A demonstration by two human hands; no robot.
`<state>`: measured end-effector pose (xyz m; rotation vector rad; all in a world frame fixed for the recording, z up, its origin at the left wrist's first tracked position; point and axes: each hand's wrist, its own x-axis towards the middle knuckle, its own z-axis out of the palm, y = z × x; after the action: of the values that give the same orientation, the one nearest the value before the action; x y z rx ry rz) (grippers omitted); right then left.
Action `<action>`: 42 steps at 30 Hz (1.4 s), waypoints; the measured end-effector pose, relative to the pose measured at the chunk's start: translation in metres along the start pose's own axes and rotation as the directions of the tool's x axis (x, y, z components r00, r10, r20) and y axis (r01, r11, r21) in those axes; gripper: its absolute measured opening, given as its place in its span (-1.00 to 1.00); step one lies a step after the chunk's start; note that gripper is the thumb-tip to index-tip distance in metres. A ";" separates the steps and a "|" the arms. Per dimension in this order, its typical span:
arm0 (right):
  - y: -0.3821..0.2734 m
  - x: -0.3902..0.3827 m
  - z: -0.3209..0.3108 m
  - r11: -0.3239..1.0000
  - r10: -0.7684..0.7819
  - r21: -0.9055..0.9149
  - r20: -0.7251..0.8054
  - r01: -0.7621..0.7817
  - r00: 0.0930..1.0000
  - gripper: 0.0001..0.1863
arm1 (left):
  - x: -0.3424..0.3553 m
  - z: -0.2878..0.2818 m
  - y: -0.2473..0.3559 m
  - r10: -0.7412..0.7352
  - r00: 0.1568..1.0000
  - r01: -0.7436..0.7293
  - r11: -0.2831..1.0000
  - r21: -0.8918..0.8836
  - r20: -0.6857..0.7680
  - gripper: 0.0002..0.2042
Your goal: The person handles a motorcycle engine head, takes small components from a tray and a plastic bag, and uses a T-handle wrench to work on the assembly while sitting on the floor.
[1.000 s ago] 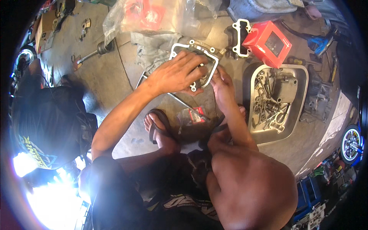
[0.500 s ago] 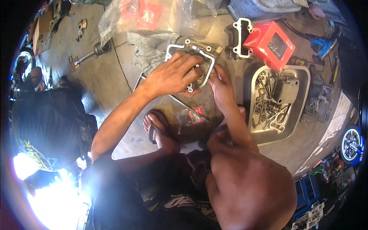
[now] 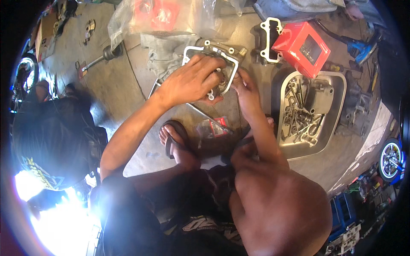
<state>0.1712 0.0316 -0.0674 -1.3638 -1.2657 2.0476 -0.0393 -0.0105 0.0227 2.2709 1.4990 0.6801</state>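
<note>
A metal engine cylinder head [image 3: 235, 67] with a pale machined rim sits on the floor in front of me. My left hand [image 3: 190, 81] lies across its left side, fingers bent down into the open cavity. Whatever those fingertips grip is hidden under the hand. At the right edge, my right hand [image 3: 246, 88] pinches the rim between thumb and fingers. A long steel T-handle wrench [image 3: 204, 112] lies on the floor, passing under my left wrist. By its lower end is a small red-and-clear packet [image 3: 218, 126].
Right of me is a steel basin [image 3: 343, 100] of bolts and engine parts. A red box [image 3: 302, 49] stands beyond it, beside a black cover with a white gasket [image 3: 265, 40]. Grey cloth [image 3: 164, 53] and plastic bags [image 3: 124, 21] lie ahead. An engine valve-like rod [image 3: 102, 56] lies left.
Both hands stay at the cylinder head. The left hand's fingers have shifted slightly within the cavity; the whole view has moved a little.
</note>
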 end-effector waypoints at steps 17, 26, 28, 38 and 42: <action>0.005 -0.001 0.000 0.996 0.074 0.053 -0.014 -0.073 0.997 -0.43 | 0.025 0.007 0.000 -0.480 0.835 0.491 0.871 -0.027 -0.269 -0.83; 0.003 0.003 -0.006 0.972 0.125 0.197 0.024 -0.128 0.992 -0.43 | 0.024 0.008 0.000 -0.456 0.844 0.474 0.881 -0.008 -0.283 -0.83; -0.015 -0.001 -0.006 0.938 0.129 0.309 0.108 -0.156 0.986 -0.40 | 0.025 0.007 -0.001 -0.447 0.845 0.463 0.886 -0.018 -0.293 -0.83; -0.041 -0.008 -0.004 0.987 0.037 0.143 0.271 -0.079 0.962 -0.30 | 0.021 0.008 0.000 -0.455 0.838 0.466 0.884 -0.040 -0.299 -0.85; -0.040 -0.005 -0.005 0.985 0.044 0.145 0.282 -0.088 0.958 -0.30 | 0.018 0.013 -0.006 -0.451 0.842 0.461 0.886 -0.038 -0.295 -0.84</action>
<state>0.1716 0.0518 -0.0318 -1.0905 -1.1487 2.3963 -0.0306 0.0083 0.0120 1.7709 2.1102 0.8733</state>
